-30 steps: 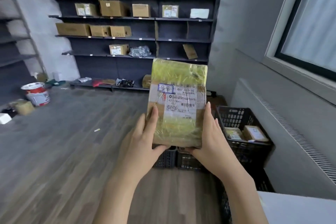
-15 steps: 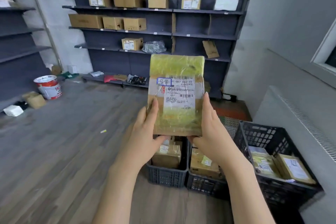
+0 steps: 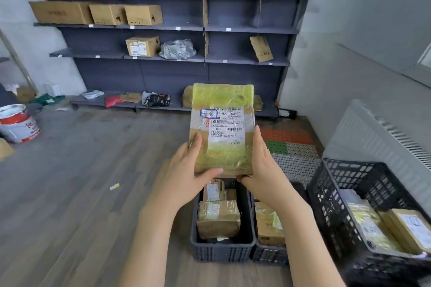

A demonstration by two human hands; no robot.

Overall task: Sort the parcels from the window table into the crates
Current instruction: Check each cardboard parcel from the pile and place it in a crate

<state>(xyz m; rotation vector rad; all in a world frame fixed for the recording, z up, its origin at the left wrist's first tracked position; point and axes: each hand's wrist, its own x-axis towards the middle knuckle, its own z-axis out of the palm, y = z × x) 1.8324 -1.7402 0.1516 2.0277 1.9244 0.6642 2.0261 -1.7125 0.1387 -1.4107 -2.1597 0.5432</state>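
Note:
A flat parcel (image 3: 222, 109) wrapped in yellow-green tape, with a white shipping label facing me, is held upright in front of me. My left hand (image 3: 186, 170) grips its lower left edge and my right hand (image 3: 263, 170) grips its lower right edge, thumbs under the bottom. Below it on the floor stand two small dark crates: the left crate (image 3: 221, 251) holds brown taped parcels, the middle crate (image 3: 268, 255) holds a yellow-taped parcel. A larger black crate (image 3: 331, 205) at the right holds several flat parcels. The window table is out of view.
Dark shelving (image 3: 203, 30) with cardboard boxes covers the far wall. A red and white bucket (image 3: 17, 123) stands at the left on the wooden floor. Coloured perforated mats (image 3: 289, 144) lie behind the crates. A white radiator (image 3: 377, 133) lines the right wall.
My view has turned left and down and closed in on the crates, so the window has left the frame. Both hands hold the parcel the same way, now lower over the small crates.

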